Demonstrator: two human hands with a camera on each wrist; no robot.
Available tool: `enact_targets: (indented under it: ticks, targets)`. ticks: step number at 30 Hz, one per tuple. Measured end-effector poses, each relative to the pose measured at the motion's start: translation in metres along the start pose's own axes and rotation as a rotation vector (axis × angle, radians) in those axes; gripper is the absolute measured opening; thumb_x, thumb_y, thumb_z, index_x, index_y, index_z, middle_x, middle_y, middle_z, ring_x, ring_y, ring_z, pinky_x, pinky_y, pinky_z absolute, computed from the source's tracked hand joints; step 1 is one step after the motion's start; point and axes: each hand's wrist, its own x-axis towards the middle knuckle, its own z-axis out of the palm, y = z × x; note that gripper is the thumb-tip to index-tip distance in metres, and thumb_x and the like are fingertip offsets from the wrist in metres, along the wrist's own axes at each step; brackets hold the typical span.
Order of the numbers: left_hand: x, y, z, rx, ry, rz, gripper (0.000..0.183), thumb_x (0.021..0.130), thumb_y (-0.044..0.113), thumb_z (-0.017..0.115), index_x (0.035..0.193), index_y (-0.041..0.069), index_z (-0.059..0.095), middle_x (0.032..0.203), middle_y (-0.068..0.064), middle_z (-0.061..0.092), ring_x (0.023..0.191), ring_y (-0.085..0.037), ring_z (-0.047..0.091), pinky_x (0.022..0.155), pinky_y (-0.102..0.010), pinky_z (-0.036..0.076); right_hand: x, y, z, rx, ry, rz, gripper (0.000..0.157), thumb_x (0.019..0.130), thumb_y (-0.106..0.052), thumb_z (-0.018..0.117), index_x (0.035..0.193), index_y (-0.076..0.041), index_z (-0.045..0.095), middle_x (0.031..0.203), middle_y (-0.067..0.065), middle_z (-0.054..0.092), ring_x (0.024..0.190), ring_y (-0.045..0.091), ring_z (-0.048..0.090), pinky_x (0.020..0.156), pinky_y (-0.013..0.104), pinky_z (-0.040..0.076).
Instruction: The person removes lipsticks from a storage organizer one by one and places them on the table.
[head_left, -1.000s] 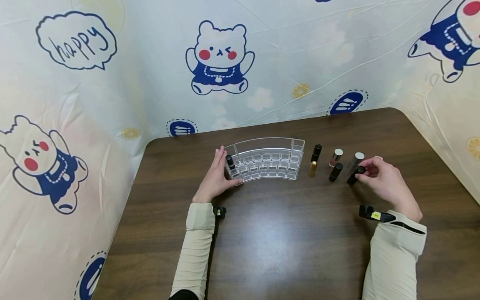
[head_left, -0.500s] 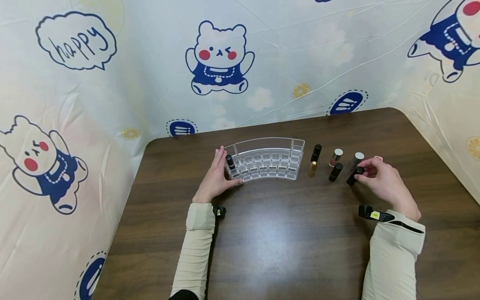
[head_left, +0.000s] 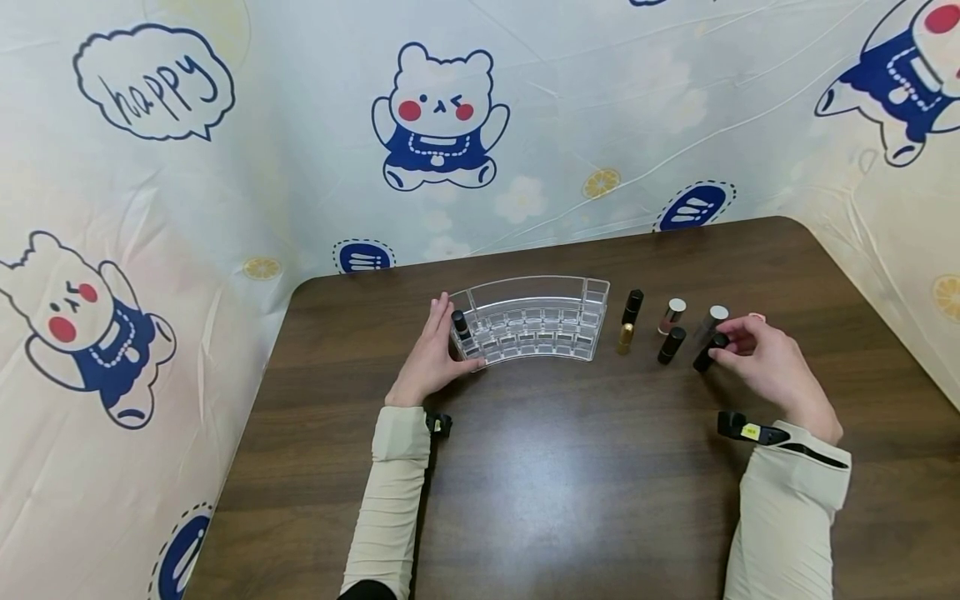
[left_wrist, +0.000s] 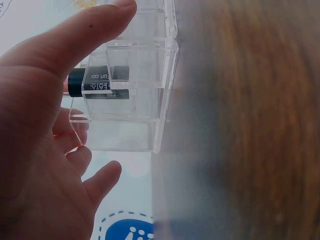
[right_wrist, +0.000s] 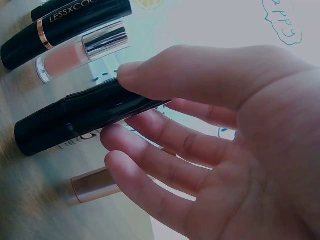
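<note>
My left hand (head_left: 429, 354) grips the left end of a clear curved lipstick organizer (head_left: 528, 287), thumb at its front corner and fingers along its side. A black lipstick (head_left: 461, 324) stands in the leftmost slot; its printed label shows through the plastic in the left wrist view. On the right, my right hand (head_left: 772, 362) pinches a black lipstick tube (right_wrist: 65, 120) between thumb and fingers. In the head view that tube stands slightly tilted at the table, and whether its base touches is unclear. Beyond it is a tube with a silvery-white top (head_left: 717, 313).
Between organizer and right hand stand a black tube (head_left: 671, 344), a lip gloss with a pinkish body (head_left: 667, 323), a gold tube (head_left: 626, 337) and another black tube (head_left: 632, 307). The brown table (head_left: 525, 467) meets a printed curtain (head_left: 300, 167) at its back edge.
My right hand and the black lipstick tube have shifted very slightly left since a second ago. The left hand and organizer stay in place.
</note>
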Motion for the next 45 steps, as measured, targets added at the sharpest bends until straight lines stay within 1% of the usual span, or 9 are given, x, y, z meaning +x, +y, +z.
enact_targets:
  ticks: [6,12,18,21,23,26,28,38,45]
  targets:
    - [-0.001,-0.001,0.000,-0.010,-0.002,-0.006,0.109,0.076,0.048,0.078,0.154,0.003,0.016,0.165,0.002,-0.006,0.152,-0.019,-0.007,0.120,-0.045,0.021,-0.001,-0.002,-0.001,0.015,-0.009,0.016,0.037,0.092,-0.024,0.066,0.118,0.000,0.056,0.101,0.022,0.063,0.095,0.035,0.059,0.073,0.031,0.041]
    - [-0.001,-0.001,0.000,-0.006,0.010,0.005,0.109,0.076,0.047,0.079,0.154,0.002,0.018,0.165,-0.004,-0.001,0.152,-0.021,-0.005,0.119,-0.046,0.022,-0.002,-0.005,-0.004,0.017,0.011,0.016,0.038,0.095,-0.030,0.062,0.118,0.000,0.057,0.105,0.024,0.063,0.097,0.036,0.059,0.069,0.027,0.043]
    - [-0.001,-0.002,0.000,-0.006,0.007,-0.002,0.109,0.076,0.048,0.079,0.154,0.003,0.017,0.165,-0.003,-0.002,0.152,-0.019,-0.007,0.119,-0.045,0.022,-0.004,-0.007,-0.007,0.022,0.038,0.012,0.040,0.096,-0.032,0.059,0.118,0.001,0.058,0.108,0.024,0.064,0.099,0.037,0.059,0.068,0.024,0.042]
    - [-0.001,-0.002,0.000,-0.010,0.003,-0.009,0.109,0.076,0.049,0.078,0.154,0.003,0.017,0.165,0.000,-0.005,0.151,-0.018,-0.007,0.119,-0.044,0.023,-0.005,-0.007,-0.008,0.018,0.060,0.012,0.039,0.096,-0.032,0.060,0.117,0.000,0.059,0.110,0.023,0.064,0.097,0.030,0.060,0.067,0.019,0.041]
    - [-0.002,-0.002,0.000,-0.011,0.000,-0.011,0.110,0.076,0.049,0.078,0.155,0.004,0.016,0.164,0.003,-0.007,0.151,-0.017,-0.008,0.119,-0.044,0.023,-0.006,-0.008,-0.008,0.023,0.080,0.007,0.037,0.095,-0.032,0.060,0.116,-0.001,0.060,0.111,0.022,0.064,0.091,0.014,0.060,0.067,0.016,0.040]
    - [-0.002,-0.003,0.000,-0.005,-0.002,-0.011,0.110,0.076,0.050,0.077,0.155,0.005,0.014,0.164,0.004,-0.008,0.151,-0.016,-0.009,0.119,-0.044,0.022,-0.007,-0.010,-0.009,0.031,0.124,-0.008,0.034,0.095,-0.030,0.061,0.114,-0.002,0.062,0.108,0.020,0.066,0.081,-0.010,0.051,0.068,0.011,0.039]
    - [-0.002,-0.003,0.001,-0.004,-0.003,-0.013,0.110,0.077,0.050,0.077,0.155,0.006,0.013,0.164,0.005,-0.008,0.151,-0.015,-0.009,0.120,-0.043,0.022,-0.008,-0.012,-0.010,0.037,0.147,-0.012,0.034,0.095,-0.031,0.060,0.114,-0.003,0.063,0.107,0.019,0.066,0.077,-0.019,0.044,0.068,0.009,0.038]
    - [-0.001,-0.002,0.001,-0.008,-0.010,-0.019,0.110,0.077,0.049,0.077,0.155,0.006,0.014,0.164,0.006,-0.009,0.151,-0.016,-0.009,0.119,-0.043,0.023,-0.009,-0.024,-0.011,0.073,0.211,-0.034,0.035,0.094,-0.034,0.061,0.115,-0.006,0.064,0.107,0.016,0.067,0.078,-0.014,0.046,0.069,0.003,0.036]
    - [-0.001,-0.001,0.001,-0.017,-0.009,-0.012,0.110,0.077,0.048,0.078,0.155,0.005,0.014,0.165,0.001,-0.006,0.151,-0.016,-0.009,0.119,-0.044,0.023,-0.001,-0.052,0.002,0.114,0.170,-0.147,0.027,0.094,-0.026,0.063,0.113,-0.007,0.065,0.105,0.012,0.067,0.081,-0.007,0.052,0.069,0.004,0.040]
